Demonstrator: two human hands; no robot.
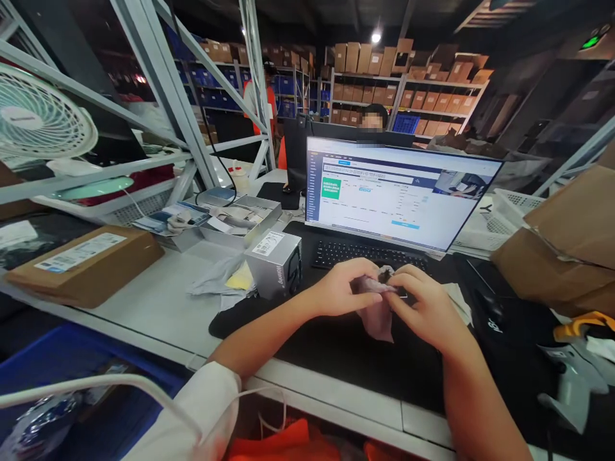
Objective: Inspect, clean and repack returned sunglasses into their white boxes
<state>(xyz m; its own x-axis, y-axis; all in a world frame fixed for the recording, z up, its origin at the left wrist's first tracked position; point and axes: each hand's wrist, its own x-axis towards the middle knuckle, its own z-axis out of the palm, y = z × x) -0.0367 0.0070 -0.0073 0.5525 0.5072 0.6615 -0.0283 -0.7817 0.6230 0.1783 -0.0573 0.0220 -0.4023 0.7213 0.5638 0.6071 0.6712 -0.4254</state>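
Note:
Both of my hands meet in front of the keyboard (331,255), over a black desk mat (307,346). Between thumb and fingers, my left hand (348,287) pinches a thin, pinkish plastic bag (377,319). On the bag's right edge, my right hand (423,301) has its fingers closed too. The lower part of the bag hangs loose below my fingers. A small dark and light piece shows at its top between the hands; what it is I cannot make out. Left of my left hand stands a grey box (273,262) with a white label.
A monitor (384,192) stands behind the keyboard. On the left lie a brown carton (86,262) and an open grey tray (240,221) of small items. To the right are a mouse (490,308), a scanner (571,390) and large cartons (562,243). Two people are beyond the desk.

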